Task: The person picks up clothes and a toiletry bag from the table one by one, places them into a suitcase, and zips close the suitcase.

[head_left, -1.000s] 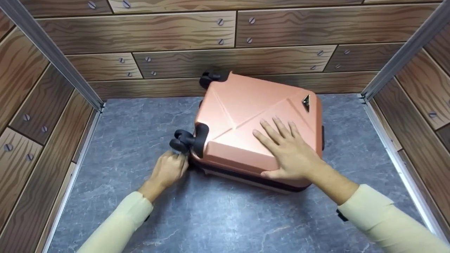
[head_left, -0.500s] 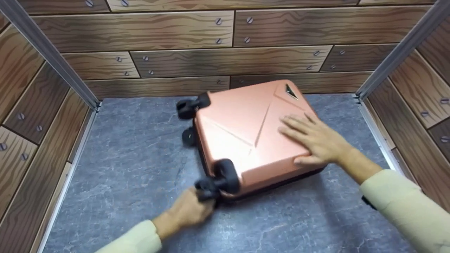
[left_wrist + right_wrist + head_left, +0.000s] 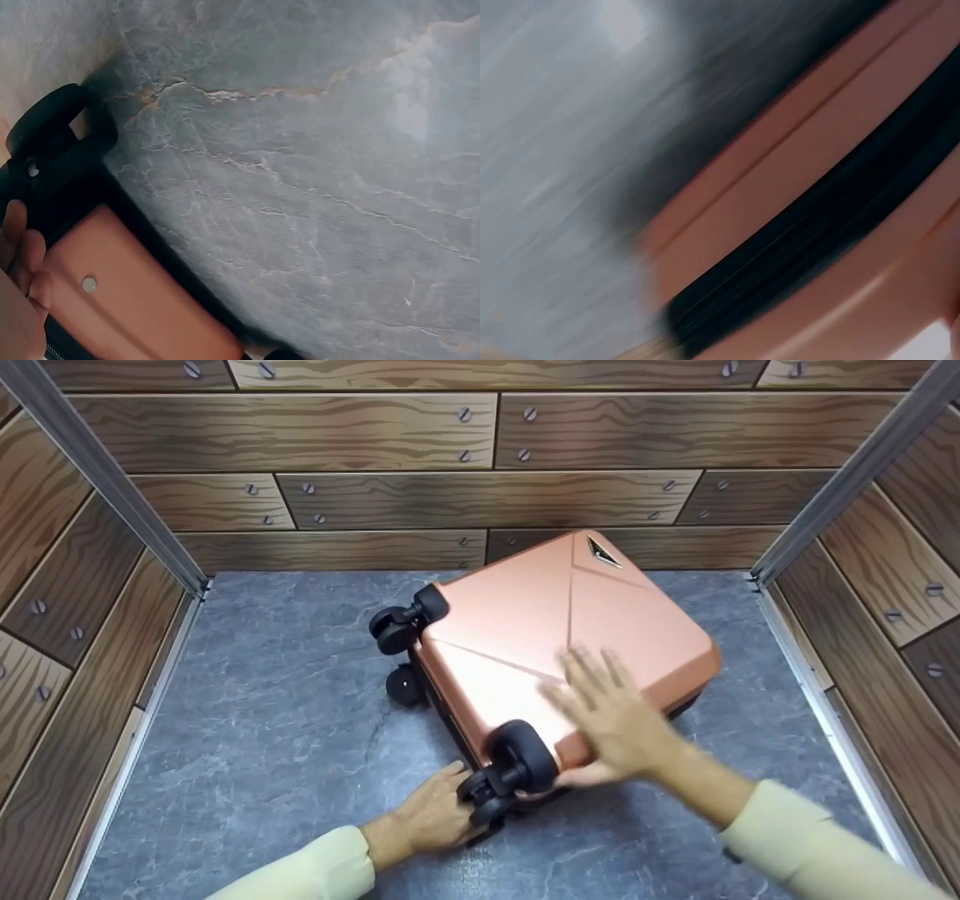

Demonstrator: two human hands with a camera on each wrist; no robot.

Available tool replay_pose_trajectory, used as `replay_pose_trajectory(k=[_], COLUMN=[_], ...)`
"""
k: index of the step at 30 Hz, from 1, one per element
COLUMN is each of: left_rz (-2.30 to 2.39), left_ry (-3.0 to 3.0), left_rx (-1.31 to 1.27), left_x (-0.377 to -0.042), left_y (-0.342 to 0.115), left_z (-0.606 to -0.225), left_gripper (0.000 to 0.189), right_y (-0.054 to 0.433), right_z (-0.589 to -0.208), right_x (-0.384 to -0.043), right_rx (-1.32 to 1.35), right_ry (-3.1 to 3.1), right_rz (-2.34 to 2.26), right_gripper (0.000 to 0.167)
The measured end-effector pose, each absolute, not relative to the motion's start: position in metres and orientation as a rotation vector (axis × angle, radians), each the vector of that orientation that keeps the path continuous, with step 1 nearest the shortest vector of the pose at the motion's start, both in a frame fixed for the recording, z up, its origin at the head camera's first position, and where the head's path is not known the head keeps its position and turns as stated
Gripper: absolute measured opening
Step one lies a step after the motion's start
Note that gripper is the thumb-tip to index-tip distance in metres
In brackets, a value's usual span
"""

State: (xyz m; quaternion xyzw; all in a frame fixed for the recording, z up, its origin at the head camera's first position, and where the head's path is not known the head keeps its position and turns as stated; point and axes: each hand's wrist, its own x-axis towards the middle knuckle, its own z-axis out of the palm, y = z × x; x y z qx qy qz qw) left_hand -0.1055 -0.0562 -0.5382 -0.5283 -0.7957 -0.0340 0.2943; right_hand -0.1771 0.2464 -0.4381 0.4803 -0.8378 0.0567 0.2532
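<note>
A rose-pink hard-shell suitcase (image 3: 510, 637) lies flat and turned at an angle on the floor. Black caster wheels stick out from its left end, among them a near wheel (image 3: 491, 795) and a far wheel (image 3: 394, 630). At the near corner my left hand (image 3: 435, 814) holds the suitcase by its wheel end, some fingers hidden behind the near wheel. Its curled fingertips (image 3: 26, 247) show beside the bottom panel in the left wrist view. My right hand (image 3: 619, 720), blurred, is spread over the top near the front edge. The right wrist view shows the suitcase side (image 3: 780, 195) with its black seam.
Grey marbled floor (image 3: 277, 697) surrounds the suitcase. A wood-plank patterned wall (image 3: 375, 499) stands behind it, close to its far corner. Similar side walls with metal corner posts (image 3: 112, 472) and pale floor edging close off left and right.
The suitcase has turned, its wheel end swinging toward me. My left hand has moved right and nearer with it. My right hand went right, then came back left over the top.
</note>
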Motion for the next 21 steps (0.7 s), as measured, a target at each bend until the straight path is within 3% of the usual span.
replay_pose_trajectory(k=[5,11,21], left_rz=[-0.071,-0.072,-0.112], left_ry=[-2.113,-2.103,-1.986], left_rx=[-1.41,-1.423,-1.386], left_x=[-0.106,-0.107,-0.11], left_y=[-0.06,-0.062,-0.058], left_z=[-0.538,-0.537,-0.539], left_gripper=[0.03,0.032,0.025], right_y=[0.206,0.177,0.163], right_z=[-0.433,-0.424,-0.424], right_x=[-0.145,-0.123,-0.113], right_rx=[1.18,1.04,0.934], right_ry=[-2.445,-2.61,-2.678], right_rz=[0.004,-0.097,-0.185], right_gripper=[0.122,0.118,0.121])
